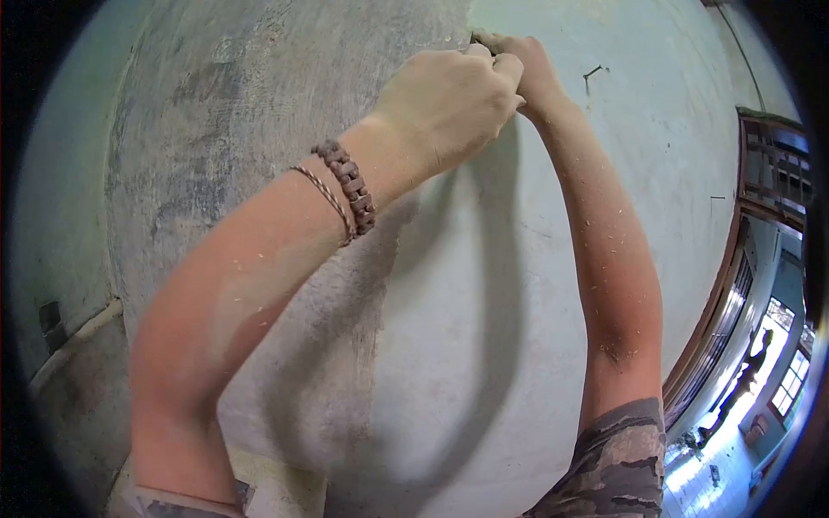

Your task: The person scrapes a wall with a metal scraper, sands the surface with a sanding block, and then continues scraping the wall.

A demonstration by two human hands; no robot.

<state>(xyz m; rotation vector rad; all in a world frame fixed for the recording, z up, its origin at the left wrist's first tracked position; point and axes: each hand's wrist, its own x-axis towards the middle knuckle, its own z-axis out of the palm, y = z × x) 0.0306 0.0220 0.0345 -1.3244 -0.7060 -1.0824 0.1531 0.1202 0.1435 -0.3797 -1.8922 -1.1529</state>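
My left hand (451, 99) is raised high against the wall, its fingers curled closed and its back toward me. Just behind and to the right, my right hand (521, 65) is also closed, pressed up close to the left. A small dark sliver shows between them at the top; the rest of what they grip is hidden by the fingers. Both hands are at the border between rough grey bare plaster (259, 112) on the left and pale green paint (622, 164) on the right. Light flakes stick to both forearms.
A bent nail (594, 74) sticks out of the painted wall right of my hands. At the far right is a doorway with a dark wooden frame (724, 285), and beyond it a person's silhouette (744, 380) in a bright tiled room. A ledge (82, 337) runs along the lower left.
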